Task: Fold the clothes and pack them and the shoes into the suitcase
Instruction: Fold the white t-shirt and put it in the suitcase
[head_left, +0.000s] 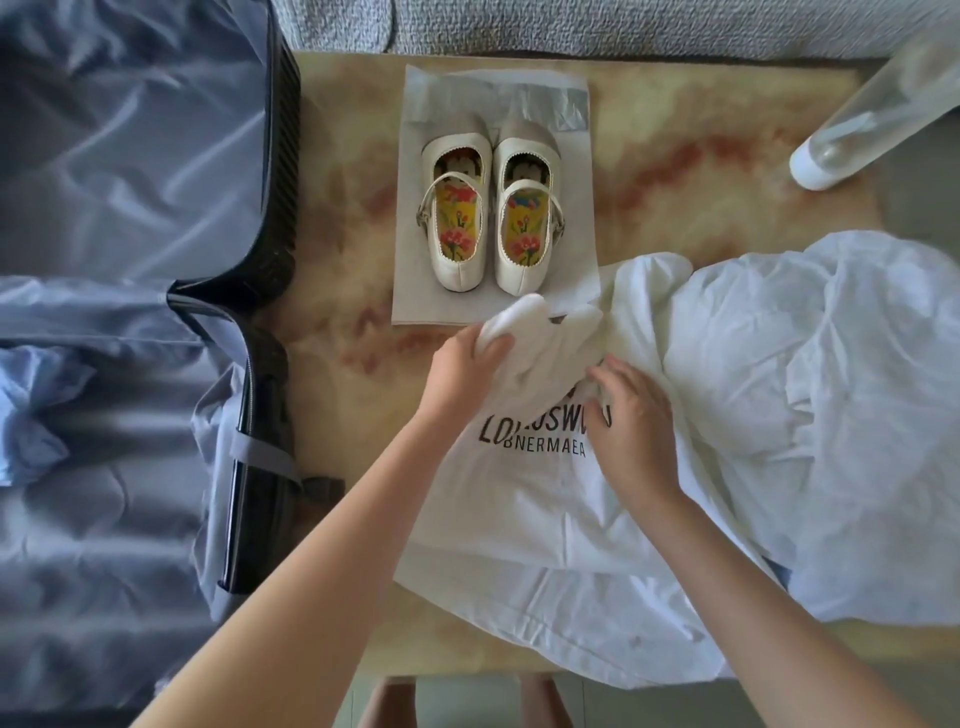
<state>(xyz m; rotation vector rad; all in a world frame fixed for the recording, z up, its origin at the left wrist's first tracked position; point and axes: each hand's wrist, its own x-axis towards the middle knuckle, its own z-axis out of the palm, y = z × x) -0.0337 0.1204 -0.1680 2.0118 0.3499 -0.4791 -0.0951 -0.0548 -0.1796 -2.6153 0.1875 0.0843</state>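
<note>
Leftward, the open suitcase (130, 208) with its blue lining takes up that whole side, its dark edge meeting the marbled table (675, 171), and a bare strip separates it from the shoes. Crumpled white clothes (831, 415) cover the table's right, and beside them the white T-shirt (519, 499) with black lettering overhangs the near edge. The left hand (462, 369) grips a bunched fold at the shirt's far end, near the cream strap shoes (488, 218), while the right hand (634, 415) pinches fabric beside the lettering.
</note>
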